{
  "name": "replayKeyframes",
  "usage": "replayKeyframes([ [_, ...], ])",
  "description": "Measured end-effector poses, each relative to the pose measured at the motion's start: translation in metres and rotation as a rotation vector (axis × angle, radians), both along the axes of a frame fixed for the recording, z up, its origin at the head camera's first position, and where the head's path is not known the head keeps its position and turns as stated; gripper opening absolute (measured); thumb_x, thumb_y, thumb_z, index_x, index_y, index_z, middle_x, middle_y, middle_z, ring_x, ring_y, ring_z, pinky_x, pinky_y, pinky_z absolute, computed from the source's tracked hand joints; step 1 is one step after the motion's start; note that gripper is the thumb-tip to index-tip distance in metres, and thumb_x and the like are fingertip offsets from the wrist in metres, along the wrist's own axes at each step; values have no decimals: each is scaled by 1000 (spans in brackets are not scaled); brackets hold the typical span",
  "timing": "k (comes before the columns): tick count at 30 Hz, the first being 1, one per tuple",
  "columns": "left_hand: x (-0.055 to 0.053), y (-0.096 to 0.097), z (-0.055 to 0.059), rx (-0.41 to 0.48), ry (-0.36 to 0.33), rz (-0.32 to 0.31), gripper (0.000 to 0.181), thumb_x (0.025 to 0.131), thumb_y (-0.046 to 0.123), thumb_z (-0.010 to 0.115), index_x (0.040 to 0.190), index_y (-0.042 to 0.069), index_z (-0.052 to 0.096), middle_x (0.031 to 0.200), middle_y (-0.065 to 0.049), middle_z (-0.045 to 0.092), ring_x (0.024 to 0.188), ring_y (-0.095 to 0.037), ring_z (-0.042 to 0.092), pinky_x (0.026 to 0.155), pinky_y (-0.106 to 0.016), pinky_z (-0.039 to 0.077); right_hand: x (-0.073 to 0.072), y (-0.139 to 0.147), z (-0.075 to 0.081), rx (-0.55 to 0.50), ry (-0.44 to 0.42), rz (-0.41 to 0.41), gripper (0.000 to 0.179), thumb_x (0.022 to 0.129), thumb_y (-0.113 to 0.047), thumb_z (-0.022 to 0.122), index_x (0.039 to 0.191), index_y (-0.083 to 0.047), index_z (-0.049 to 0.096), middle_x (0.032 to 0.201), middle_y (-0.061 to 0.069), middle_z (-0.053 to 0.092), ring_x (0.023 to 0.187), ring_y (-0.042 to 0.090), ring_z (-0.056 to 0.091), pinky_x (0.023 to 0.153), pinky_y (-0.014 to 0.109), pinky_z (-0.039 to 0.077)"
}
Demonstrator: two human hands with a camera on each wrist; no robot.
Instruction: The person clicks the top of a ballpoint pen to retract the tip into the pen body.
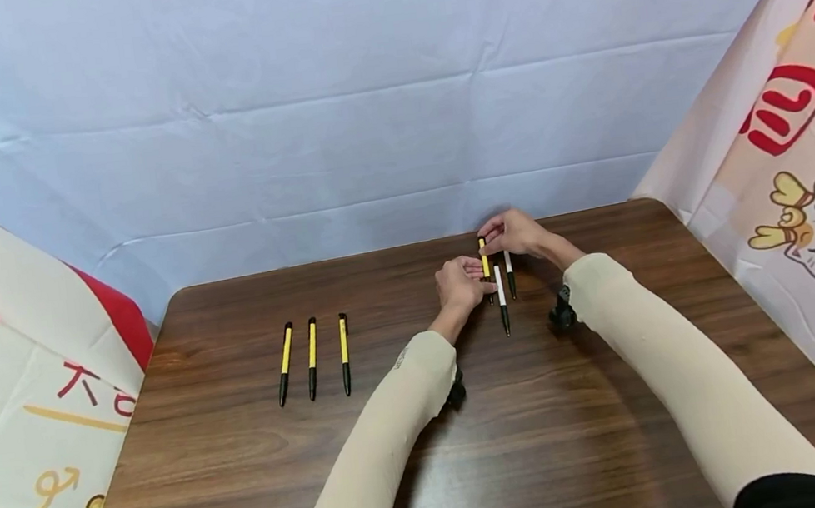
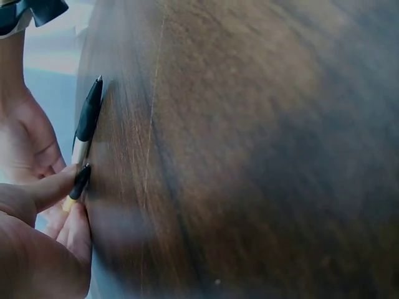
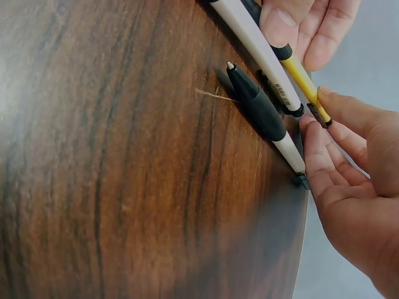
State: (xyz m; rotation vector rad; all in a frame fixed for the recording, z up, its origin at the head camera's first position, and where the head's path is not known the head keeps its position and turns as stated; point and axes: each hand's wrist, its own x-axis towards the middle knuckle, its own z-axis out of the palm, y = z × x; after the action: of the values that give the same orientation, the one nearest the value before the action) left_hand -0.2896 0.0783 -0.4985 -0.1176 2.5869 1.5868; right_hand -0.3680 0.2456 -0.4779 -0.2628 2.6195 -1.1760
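Note:
A yellow pen with black ends [image 1: 484, 259] is between my two hands at the back right of the table. My left hand [image 1: 459, 284] pinches it by its black grip end between thumb and fingers. At the pen's other end, my right hand [image 1: 517, 233] pinches the yellow barrel [image 3: 302, 80] between thumb and fingertips. Two white pens with black grips lie right beside it. The nearer white pen [image 1: 501, 294] lies close to my left thumb; the farther white pen [image 1: 510, 274] is partly hidden beneath my right hand in the head view.
Three more yellow-and-black pens lie roughly parallel on the left: one outer pen [image 1: 286, 364], a middle pen [image 1: 313, 359] and a third pen [image 1: 345, 353]. The brown wooden table [image 1: 251, 473] ends at the back against a pale cloth [image 1: 333, 128]. Printed cloths hang at both sides.

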Motion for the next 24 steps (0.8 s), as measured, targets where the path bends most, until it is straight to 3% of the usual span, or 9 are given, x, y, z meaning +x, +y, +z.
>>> replayKeyframes([
  [10,-1,-2,3,32,-35,-10,33,79,6,96,108,7,80,95,-1,81,91,-13,76,92,-32,62,3,-5,2,-364,-148,-87,45,97,2,75,138,10,57,101,16,73,82,22,76,83,41,67],
  [18,4,-3,7,82,-71,2,26,85,6,91,109,6,82,98,-3,82,97,-18,76,95,-34,61,6,-9,2,-427,-164,-123,46,101,2,69,146,4,58,125,30,70,99,25,76,91,40,64],
  [22,9,-7,11,153,-94,17,25,87,5,88,111,5,81,99,-5,81,95,-19,77,92,-33,62,8,-10,2,-447,-174,-129,47,102,3,67,148,2,58,131,33,67,106,27,75,96,41,63],
  [24,10,-8,13,239,-109,23,27,88,2,86,114,2,80,101,-8,81,95,-21,78,89,-35,64,8,-11,2,-454,-179,-133,47,102,3,67,148,1,58,133,33,66,107,27,75,98,42,62],
])
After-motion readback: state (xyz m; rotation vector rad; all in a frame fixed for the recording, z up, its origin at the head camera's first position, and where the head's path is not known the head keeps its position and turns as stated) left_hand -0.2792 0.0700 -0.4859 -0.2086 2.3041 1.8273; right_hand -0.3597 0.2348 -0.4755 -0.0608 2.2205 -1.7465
